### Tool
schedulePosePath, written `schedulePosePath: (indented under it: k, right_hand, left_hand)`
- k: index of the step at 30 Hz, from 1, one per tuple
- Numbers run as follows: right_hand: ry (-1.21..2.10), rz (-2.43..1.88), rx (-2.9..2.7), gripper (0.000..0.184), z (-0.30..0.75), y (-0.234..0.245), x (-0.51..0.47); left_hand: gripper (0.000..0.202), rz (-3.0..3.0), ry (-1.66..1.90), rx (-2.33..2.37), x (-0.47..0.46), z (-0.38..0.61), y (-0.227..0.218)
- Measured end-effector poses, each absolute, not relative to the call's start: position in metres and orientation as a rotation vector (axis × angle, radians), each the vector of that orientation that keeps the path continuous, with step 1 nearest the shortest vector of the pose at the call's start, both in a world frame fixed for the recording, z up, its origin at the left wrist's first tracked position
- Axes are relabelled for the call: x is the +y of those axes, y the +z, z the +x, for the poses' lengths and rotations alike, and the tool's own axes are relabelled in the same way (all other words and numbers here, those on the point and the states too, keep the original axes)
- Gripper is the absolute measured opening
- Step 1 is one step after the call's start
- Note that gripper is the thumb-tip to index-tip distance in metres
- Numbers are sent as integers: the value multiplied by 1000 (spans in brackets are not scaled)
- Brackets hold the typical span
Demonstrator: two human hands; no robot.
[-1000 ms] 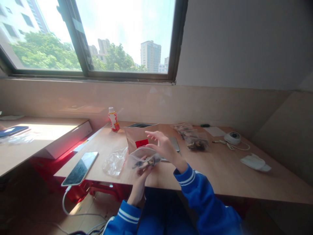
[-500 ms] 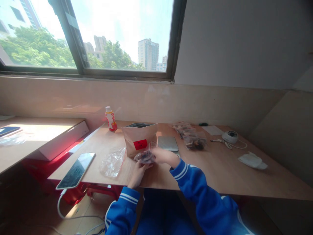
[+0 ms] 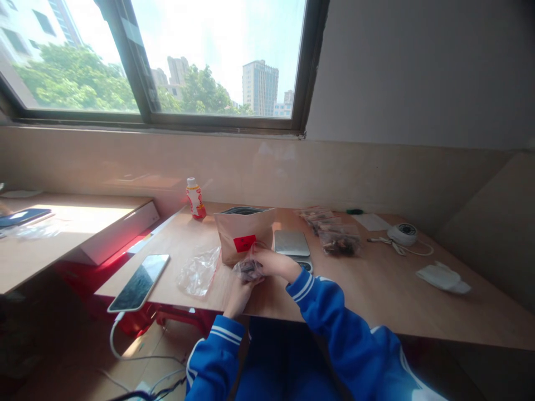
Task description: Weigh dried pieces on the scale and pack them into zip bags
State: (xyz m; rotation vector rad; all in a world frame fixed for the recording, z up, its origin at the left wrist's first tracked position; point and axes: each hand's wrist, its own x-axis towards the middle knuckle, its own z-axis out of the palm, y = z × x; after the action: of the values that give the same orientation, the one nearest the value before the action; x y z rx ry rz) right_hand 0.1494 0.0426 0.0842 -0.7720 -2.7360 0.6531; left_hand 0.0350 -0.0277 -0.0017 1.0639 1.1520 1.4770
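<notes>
A small clear zip bag [image 3: 248, 269] with dark pieces inside is between my hands, near the table's front edge. My left hand [image 3: 240, 292] is closed around its lower side from below. My right hand [image 3: 270, 263] grips the bag's upper right side, its fingertips partly hidden by the plastic. Right behind stands an open brown paper pouch [image 3: 229, 236] with a red label. To the right of the pouch sits a small digital scale [image 3: 292, 244], its display partly behind my right wrist. An empty-looking clear plastic bag [image 3: 199, 272] lies flat on the left.
Several filled zip bags [image 3: 340, 240] lie at the back right. Farther right are a white dome camera [image 3: 402, 234] with a cable and a folded white cloth or tissue [image 3: 443, 277]. A phone [image 3: 139, 283] on a charging cable and a drink bottle [image 3: 195, 199] are on the left.
The view has shifted slightly, moving the whole scene a little to the right. The small bag looks more bunched between my hands, and more of the scale's display shows.
</notes>
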Motion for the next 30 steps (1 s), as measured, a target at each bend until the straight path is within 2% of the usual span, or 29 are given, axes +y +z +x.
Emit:
schedulePosePath:
  k: [5, 9, 12, 17, 20, 24, 30]
  right_hand:
    - [676, -709, -2648, 26, 155, 91, 39]
    - [886, -693, -2472, 35, 169, 102, 40]
    - [965, -735, -2358, 34, 177, 102, 45]
    - [997, -761, -2164, 24, 188, 97, 50]
    - [1089, -700, -1995, 29, 194, 102, 52]
    - [1152, -596, -1804, 40, 196, 131, 55]
    - [1047, -476, -1635, 43, 180, 188, 69]
  left_hand:
    - [44, 893, 1473, 1060, -24, 35, -11]
    - [56, 785, 1527, 979, -23, 35, -16]
    - [61, 777, 1547, 960, -25, 35, -12]
    - [58, 789, 1531, 971, -27, 36, -7]
    - [55, 771, 1519, 1000, -26, 36, -8]
    - [53, 767, 1491, 998, -27, 36, -6]
    - [54, 782, 1496, 1005, -30, 37, 2]
